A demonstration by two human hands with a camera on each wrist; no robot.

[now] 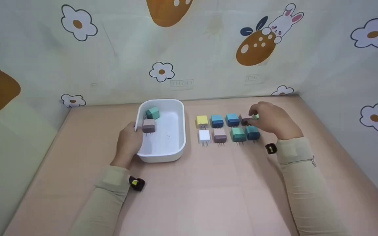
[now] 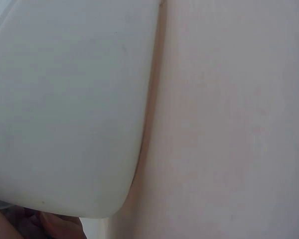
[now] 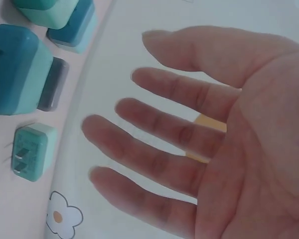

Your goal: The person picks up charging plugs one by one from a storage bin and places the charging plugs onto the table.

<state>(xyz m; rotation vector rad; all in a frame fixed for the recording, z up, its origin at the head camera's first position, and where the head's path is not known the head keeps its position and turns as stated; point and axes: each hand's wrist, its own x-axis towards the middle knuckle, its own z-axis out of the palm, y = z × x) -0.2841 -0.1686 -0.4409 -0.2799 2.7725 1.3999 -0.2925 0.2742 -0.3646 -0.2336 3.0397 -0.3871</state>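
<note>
A white tub holds a teal plug adapter and a mauve one. My left hand grips the tub's left side, thumb at the rim; the left wrist view shows only the tub wall and fingertips beneath it. Right of the tub, two rows of adapters lie on the table, from the yellow one to the dark teal one. My right hand hovers over the rows' right end beside a small light-green adapter. In the right wrist view the right hand is spread flat and empty, apart from that adapter.
The pink table is boxed in by patterned walls at the back and both sides. The right wall runs close to the adapter rows. White, mauve and green adapters fill the near row.
</note>
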